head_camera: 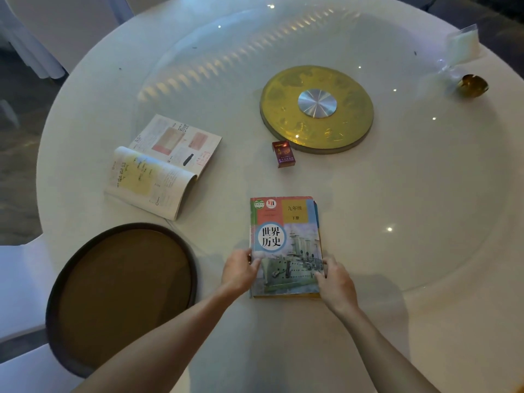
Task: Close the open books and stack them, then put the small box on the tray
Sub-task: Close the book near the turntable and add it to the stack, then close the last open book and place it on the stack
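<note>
Table (397, 251) round, white, glass-topped. Gold disc (316, 109) at centre. Tray (56, 293) brown, empty, at near-left edge. Open book (161, 165) left of centre, pages up. Closed book (286, 245) at near edge, cover up. Left hand (239, 272) gripping its left edge; right hand (336, 282) gripping right edge. Box (283, 154) red, just beside disc's near rim.

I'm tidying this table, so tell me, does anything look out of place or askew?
One book still lies open and skewed at the left, apart from the closed book held between both hands. The small red box sits by the gold disc, not on the tray.
</note>
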Demonstrator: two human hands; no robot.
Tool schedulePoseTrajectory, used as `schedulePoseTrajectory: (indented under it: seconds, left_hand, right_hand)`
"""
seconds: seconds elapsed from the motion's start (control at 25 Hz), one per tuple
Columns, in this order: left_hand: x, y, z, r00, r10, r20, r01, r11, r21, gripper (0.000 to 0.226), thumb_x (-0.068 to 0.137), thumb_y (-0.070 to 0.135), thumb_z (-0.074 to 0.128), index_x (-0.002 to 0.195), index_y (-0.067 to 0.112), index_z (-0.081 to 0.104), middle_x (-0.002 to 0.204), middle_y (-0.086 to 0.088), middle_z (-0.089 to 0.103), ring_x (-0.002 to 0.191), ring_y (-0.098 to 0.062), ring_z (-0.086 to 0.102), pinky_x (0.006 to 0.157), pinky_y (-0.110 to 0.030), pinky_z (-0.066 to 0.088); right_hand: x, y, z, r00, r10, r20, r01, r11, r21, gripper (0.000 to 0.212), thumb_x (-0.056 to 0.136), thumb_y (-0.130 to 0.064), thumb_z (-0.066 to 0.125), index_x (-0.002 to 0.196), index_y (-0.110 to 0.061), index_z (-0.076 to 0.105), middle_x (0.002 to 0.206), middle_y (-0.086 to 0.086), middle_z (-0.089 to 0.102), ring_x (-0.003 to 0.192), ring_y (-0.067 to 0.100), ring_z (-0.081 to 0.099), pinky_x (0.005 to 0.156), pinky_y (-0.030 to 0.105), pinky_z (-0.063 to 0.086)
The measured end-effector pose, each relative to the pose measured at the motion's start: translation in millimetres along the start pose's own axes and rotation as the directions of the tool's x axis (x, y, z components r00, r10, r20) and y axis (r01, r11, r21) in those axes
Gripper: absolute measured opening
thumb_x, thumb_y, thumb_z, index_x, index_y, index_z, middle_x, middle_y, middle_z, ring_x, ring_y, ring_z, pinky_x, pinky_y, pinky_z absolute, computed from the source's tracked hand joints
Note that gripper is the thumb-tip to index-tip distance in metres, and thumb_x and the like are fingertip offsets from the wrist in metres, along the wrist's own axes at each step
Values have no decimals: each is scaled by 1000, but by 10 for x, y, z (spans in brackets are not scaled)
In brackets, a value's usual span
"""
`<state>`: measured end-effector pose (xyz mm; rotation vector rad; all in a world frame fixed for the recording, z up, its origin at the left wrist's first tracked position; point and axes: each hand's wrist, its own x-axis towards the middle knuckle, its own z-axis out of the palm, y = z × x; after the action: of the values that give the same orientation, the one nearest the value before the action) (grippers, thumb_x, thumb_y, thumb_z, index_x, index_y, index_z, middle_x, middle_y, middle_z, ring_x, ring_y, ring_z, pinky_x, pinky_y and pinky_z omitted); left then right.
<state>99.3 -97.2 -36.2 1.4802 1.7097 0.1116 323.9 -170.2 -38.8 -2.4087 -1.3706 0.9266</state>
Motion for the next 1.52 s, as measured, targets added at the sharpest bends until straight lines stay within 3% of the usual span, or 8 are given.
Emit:
schedulePoseTrajectory:
  seconds: [0.28,0.56,0.68,0.8,0.96,1.12,1.32,1.52]
  left_hand:
    - [-141,-62,80,997,66,29,-67,996,51,37,87,22,64,123,19,60,103,-4,57,96,-22,62,87,-33,53]
    - [-117,0,26,995,-69,75,82,981,-175,38,75,37,59,109,25,68,104,3,74,91,-14,69,81,-37,60]
    - [-1,10,-154,986,-124,114,152,950,-274,41,87,28,65,126,16,66,109,-3,74,93,-14,67,76,-26,55]
    - [357,-165,-535,966,-257,15,239,874,-422,60,90,34,69,140,4,55,120,-12,69,109,-27,65,86,-28,48]
    - [790,-514,-1235,870,-472,-142,240,658,-714,71,81,40,78,136,3,52,124,-13,64,112,-31,64,98,-45,54]
    - [1066,-907,-1831,756,-626,-189,216,512,-832,62,83,29,79,130,3,48,120,-8,59,102,-23,58,73,-27,49]
    - [1313,-1311,-2126,796,-599,-93,220,429,-876,51,84,28,79,124,6,55,109,-5,68,83,-11,65,49,-18,50]
    - [1499,-1455,-2320,822,-568,-36,180,320,-930,28,88,21,75,113,11,66,109,-5,74,88,-15,70,62,-24,54]
  right_hand:
    - [-9,37,136,994,104,-9,-104,993,56,28,92,-17,63,119,-13,62,119,13,63,109,33,61,90,43,53]
    - [82,-11,216,989,146,-27,-145,989,41,20,96,-29,56,100,-15,69,93,8,70,87,30,64,75,41,55]
    - [144,-113,141,977,199,-72,-198,980,13,25,95,-32,52,99,-15,70,98,11,71,91,30,65,80,44,57]
    - [304,-500,71,981,79,-177,-84,996,-23,38,97,-27,54,129,-9,61,123,14,61,116,33,58,96,46,52]
    - [598,-1388,207,983,-183,-19,184,977,108,40,97,-26,58,135,-12,57,122,7,64,114,26,62,97,47,54]
    - [894,-2349,541,945,-263,195,216,948,232,54,92,-24,67,143,-11,53,125,12,66,113,25,64,100,43,53]
    - [1110,-3108,1017,904,-296,310,204,933,295,72,91,-24,69,155,-24,35,144,17,56,124,30,60,102,45,53]
    - [1366,-3322,1372,800,-537,267,598,744,-296,90,88,1,54,161,-36,16,172,8,7,155,31,22,112,45,41]
